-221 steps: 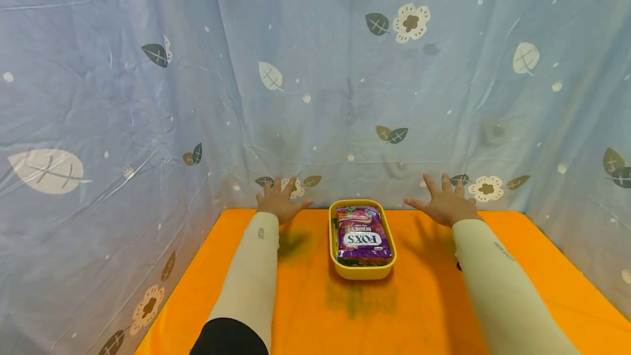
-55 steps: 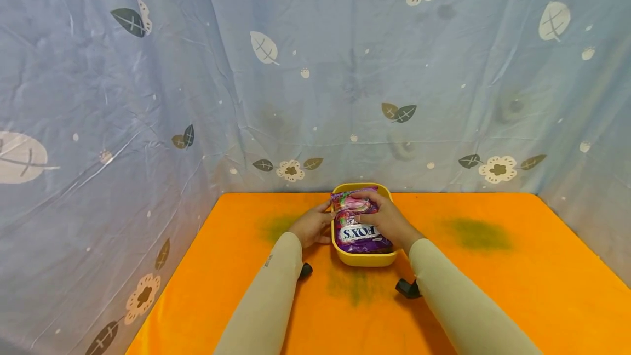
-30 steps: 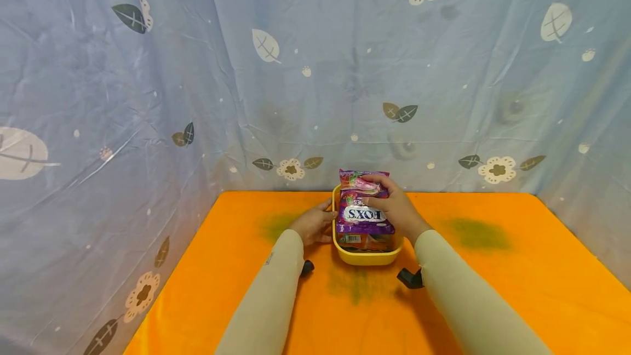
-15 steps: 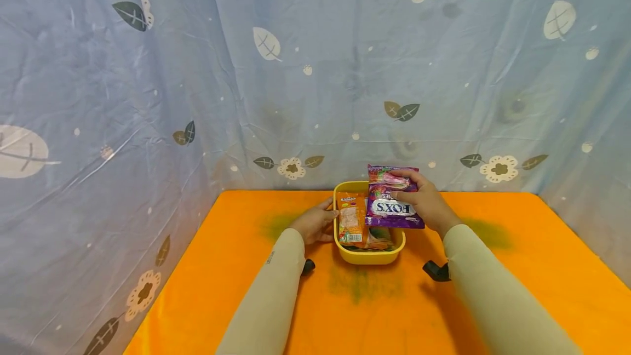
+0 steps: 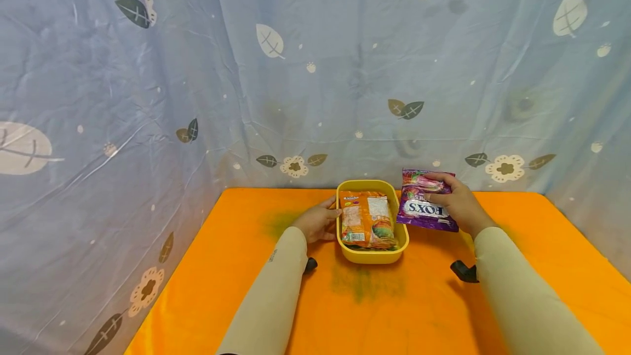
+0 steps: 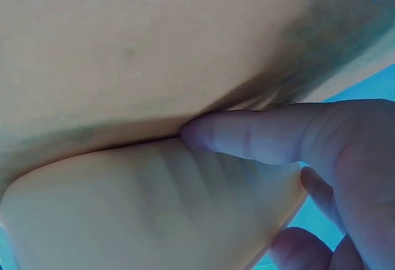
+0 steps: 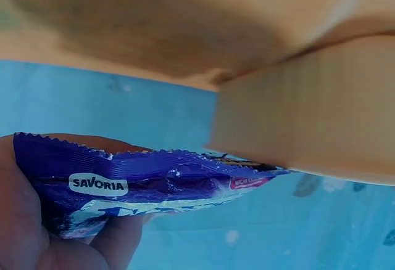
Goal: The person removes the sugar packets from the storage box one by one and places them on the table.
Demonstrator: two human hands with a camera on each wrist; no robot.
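Note:
My right hand (image 5: 458, 204) holds a purple FOX'S Berries candy bag (image 5: 428, 207) beside the right wall of a yellow plastic container (image 5: 372, 257). The thumb and fingers pinch the bag from both faces. In the right wrist view the candy bag (image 7: 148, 177) shows a SAVORIA label, with its far end close to the container wall (image 7: 308, 110). Orange snack packets (image 5: 367, 221) lie inside the container, with some green wrapping under them. At the left wall, my left hand (image 5: 317, 222) grips the container, fingertips at the rim and thumb low on the wall (image 6: 123, 202).
The container stands on an orange cloth-covered table (image 5: 365, 322) with darker greenish stains. A pale blue patterned curtain (image 5: 345, 97) closes off the back and sides. Small black wrist pieces (image 5: 464, 272) stick out below both forearms.
The right hand has lifted the purple candy bag out of the container and moved it to the right, uncovering the orange packets. The left hand has stayed at the container's left wall since gripping it.

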